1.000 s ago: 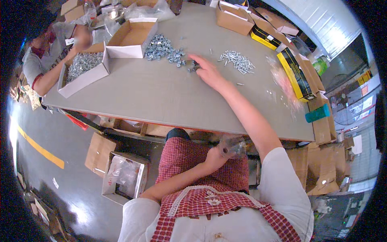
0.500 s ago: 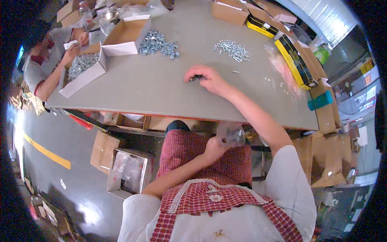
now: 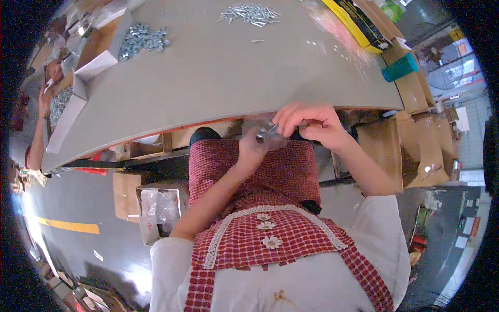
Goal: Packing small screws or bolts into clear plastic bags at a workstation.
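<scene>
On the left of the grey table (image 3: 218, 67), an open cardboard box (image 3: 86, 78) stood with a pile of small metal nuts (image 3: 141, 39) just beside it; a second long box (image 3: 65, 112) held more metal parts. A heap of screws (image 3: 249, 13) lay at the far edge. On the floor, an open carton (image 3: 158, 210) contained clear plastic bags.

Both hands met below the near table edge, above the lap. The left hand (image 3: 254, 148) was closed around a small clear plastic bag (image 3: 257, 127). The right hand (image 3: 309, 122) had narrow, curled fingers pinching a small metal piece (image 3: 271, 128) at the mouth of the bag.
</scene>
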`<state>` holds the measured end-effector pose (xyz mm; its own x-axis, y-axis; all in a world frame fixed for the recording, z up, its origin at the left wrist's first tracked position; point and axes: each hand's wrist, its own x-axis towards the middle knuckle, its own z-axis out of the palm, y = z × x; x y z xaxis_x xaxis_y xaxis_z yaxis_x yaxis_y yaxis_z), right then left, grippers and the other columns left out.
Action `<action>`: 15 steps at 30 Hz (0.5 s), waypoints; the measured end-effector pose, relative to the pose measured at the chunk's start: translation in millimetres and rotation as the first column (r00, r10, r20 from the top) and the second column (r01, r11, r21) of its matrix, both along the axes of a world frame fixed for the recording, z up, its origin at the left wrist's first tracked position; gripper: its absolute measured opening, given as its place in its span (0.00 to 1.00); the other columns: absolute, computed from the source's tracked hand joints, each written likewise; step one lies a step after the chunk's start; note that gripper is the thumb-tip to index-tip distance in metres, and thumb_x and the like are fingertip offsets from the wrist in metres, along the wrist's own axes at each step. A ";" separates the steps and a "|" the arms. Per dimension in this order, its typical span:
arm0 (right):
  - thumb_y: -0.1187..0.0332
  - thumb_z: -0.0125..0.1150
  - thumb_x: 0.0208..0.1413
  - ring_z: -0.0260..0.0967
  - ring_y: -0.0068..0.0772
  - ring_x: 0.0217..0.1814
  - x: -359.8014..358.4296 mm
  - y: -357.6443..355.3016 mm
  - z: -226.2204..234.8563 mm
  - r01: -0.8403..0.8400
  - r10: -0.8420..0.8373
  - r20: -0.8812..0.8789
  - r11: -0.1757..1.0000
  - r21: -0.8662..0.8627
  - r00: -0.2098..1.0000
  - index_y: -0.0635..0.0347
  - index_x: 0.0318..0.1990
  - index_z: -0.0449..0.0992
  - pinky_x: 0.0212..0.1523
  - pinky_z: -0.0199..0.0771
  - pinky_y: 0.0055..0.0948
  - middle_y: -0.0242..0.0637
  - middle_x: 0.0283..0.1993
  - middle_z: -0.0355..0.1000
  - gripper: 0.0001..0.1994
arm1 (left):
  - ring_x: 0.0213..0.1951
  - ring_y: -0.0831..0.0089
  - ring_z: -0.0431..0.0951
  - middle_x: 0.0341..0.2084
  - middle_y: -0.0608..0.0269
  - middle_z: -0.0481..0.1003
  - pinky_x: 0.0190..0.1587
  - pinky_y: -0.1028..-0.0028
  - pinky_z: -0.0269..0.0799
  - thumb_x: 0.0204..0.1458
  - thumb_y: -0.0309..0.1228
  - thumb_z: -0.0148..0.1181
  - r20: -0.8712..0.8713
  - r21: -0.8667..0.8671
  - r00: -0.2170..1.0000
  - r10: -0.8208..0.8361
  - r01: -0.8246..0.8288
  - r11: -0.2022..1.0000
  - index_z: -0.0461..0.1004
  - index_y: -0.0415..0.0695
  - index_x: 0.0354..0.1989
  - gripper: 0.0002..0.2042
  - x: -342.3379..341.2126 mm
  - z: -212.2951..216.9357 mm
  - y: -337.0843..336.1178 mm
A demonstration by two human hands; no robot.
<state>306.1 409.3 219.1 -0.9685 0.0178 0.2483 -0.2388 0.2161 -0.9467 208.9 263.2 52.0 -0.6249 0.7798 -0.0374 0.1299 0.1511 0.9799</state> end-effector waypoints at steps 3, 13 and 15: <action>0.79 0.53 0.41 0.71 0.44 0.53 14.3 -2.2 -6.4 0.048 -0.045 -0.016 0.976 0.212 0.999 0.63 0.35 0.79 0.54 0.71 0.41 0.40 0.42 0.77 0.12 | 0.37 0.59 0.82 0.35 0.50 0.80 0.40 0.64 0.76 0.44 0.39 0.72 -0.071 -0.089 0.997 0.032 -0.038 0.995 0.76 0.39 0.41 0.21 -3.4 -30.0 3.8; 0.79 0.57 0.37 0.67 0.46 0.59 15.9 -8.7 -48.0 0.148 -0.056 -0.177 0.808 0.570 0.983 0.55 0.41 0.76 0.61 0.66 0.44 0.37 0.54 0.72 0.19 | 0.38 0.64 0.81 0.37 0.55 0.80 0.42 0.66 0.76 0.45 0.39 0.72 -0.171 0.037 0.984 -0.043 0.050 0.998 0.76 0.41 0.42 0.19 -0.2 -8.1 -11.2; 0.79 0.58 0.37 0.64 0.48 0.62 13.0 -12.7 -43.2 0.170 -0.072 -0.195 0.820 0.546 0.978 0.54 0.42 0.76 0.62 0.63 0.46 0.38 0.56 0.70 0.19 | 0.36 0.66 0.80 0.36 0.57 0.79 0.41 0.67 0.76 0.45 0.37 0.72 -0.224 0.068 0.971 -0.088 0.105 0.992 0.75 0.41 0.42 0.19 -5.5 -10.2 -25.9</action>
